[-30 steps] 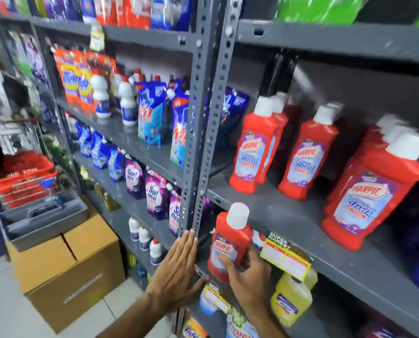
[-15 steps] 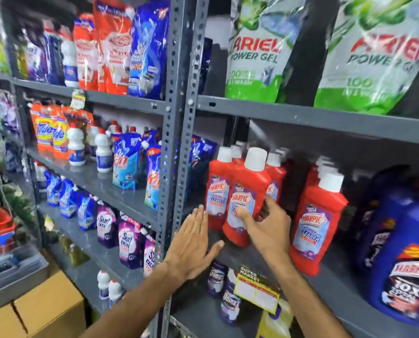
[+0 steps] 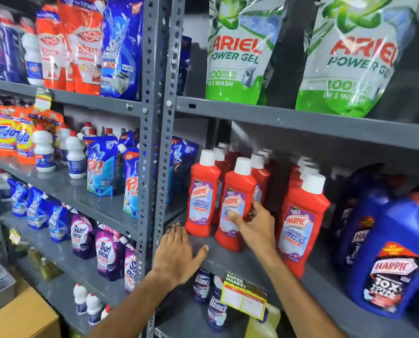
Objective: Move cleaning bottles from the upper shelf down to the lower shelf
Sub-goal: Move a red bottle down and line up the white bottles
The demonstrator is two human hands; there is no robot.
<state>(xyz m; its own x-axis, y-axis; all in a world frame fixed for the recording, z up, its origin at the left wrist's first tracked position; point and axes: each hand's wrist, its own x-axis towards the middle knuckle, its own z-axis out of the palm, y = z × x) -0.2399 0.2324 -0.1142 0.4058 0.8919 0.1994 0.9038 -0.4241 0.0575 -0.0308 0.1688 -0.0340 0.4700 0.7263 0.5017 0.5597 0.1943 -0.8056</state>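
Note:
Several red Harpic bottles with white caps stand in rows on the grey upper shelf (image 3: 230, 263). My right hand (image 3: 254, 225) is wrapped around the front red Harpic bottle (image 3: 236, 189), thumb across its label and fingers behind its right side. The bottle stands upright on the shelf. My left hand (image 3: 176, 254) lies flat with fingers spread on that shelf's front edge, beside the upright post (image 3: 159, 142), holding nothing. The lower shelf (image 3: 184, 318) shows below my arms.
Another red bottle (image 3: 202, 198) stands just left of the gripped one, and a third (image 3: 298, 220) to its right. A big blue Harpic jug (image 3: 388, 252) fills the right. Domex bottles (image 3: 217, 311), a yellow bottle (image 3: 264, 325) and a hanging price tag (image 3: 243, 297) crowd the lower shelf.
A second ago my right hand held a red bottle down at the lower shelf. It has since come up and closed on a front-row bottle; my left hand stays by the post.

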